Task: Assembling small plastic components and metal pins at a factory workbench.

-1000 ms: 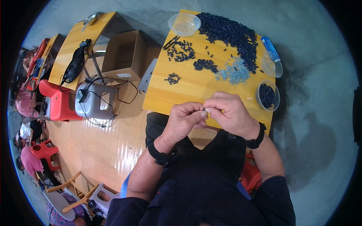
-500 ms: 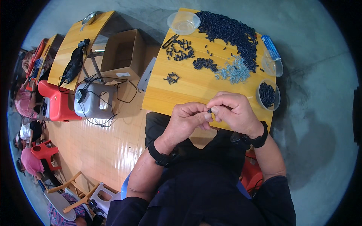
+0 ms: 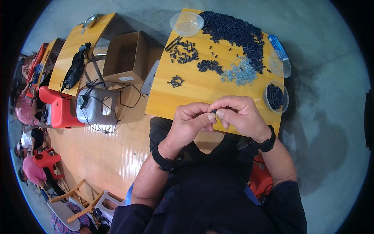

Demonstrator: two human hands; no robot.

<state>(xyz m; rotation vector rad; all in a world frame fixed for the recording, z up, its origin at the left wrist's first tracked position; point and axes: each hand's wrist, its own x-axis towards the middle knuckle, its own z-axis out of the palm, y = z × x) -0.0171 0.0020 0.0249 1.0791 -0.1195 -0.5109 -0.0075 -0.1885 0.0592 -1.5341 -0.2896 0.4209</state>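
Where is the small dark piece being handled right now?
In the head view, right of centre, the small dark piece is pinched between the left hand and the right hand, seen against the near edge of the wooden table.

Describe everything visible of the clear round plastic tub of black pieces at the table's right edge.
The clear round plastic-looking tub is open-topped, with a thin rim. It rests on the yellow, wooden-looking table, at its right edge. Small black cylindrical pieces partly fill it; neither the left hand nor the right hand touches it.
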